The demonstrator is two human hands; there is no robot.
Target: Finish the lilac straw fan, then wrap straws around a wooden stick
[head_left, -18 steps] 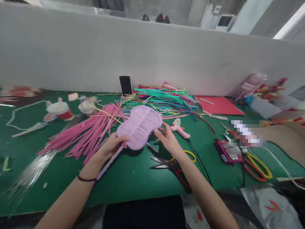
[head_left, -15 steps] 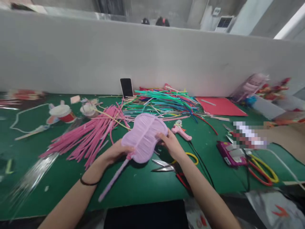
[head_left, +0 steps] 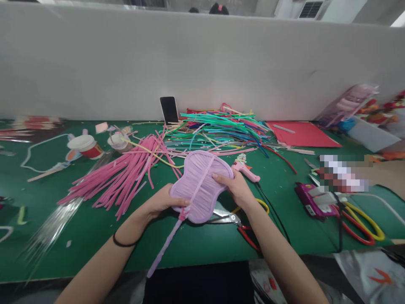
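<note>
A lilac hand fan (head_left: pixel 204 190) with a wavy outline is held tilted above the table, its wrapped handle (head_left: pixel 166 249) slanting down to the lower left. My left hand (head_left: pixel 163 202) grips the fan's lower left edge near the pink binding, thumb on the front face. On the right edge, my right hand (head_left: pixel 236 185) pinches the fan with its thumb on the front; its other fingers are mostly hidden behind. Scissors (head_left: pixel 232 218) with red and yellow handles lie under the fan and my right forearm. Just beyond my right hand lies a pink glue gun (head_left: pixel 248 172).
Pink pipe cleaners (head_left: pixel 123 177) spread at the left, beside white-topped cups (head_left: pixel 85 145). Several coloured pipe cleaners (head_left: pixel 218 126) pile at the back near a phone (head_left: pixel 169 110). Red sheets (head_left: pixel 303 134) and a purple power strip (head_left: pixel 313 202) are on the right. A grey partition (head_left: pixel 196 63) stands behind.
The view has tipped down slightly and shifted left. Both hands still hold the fan, which sits a little further right and shows its ribbed face more squarely.
</note>
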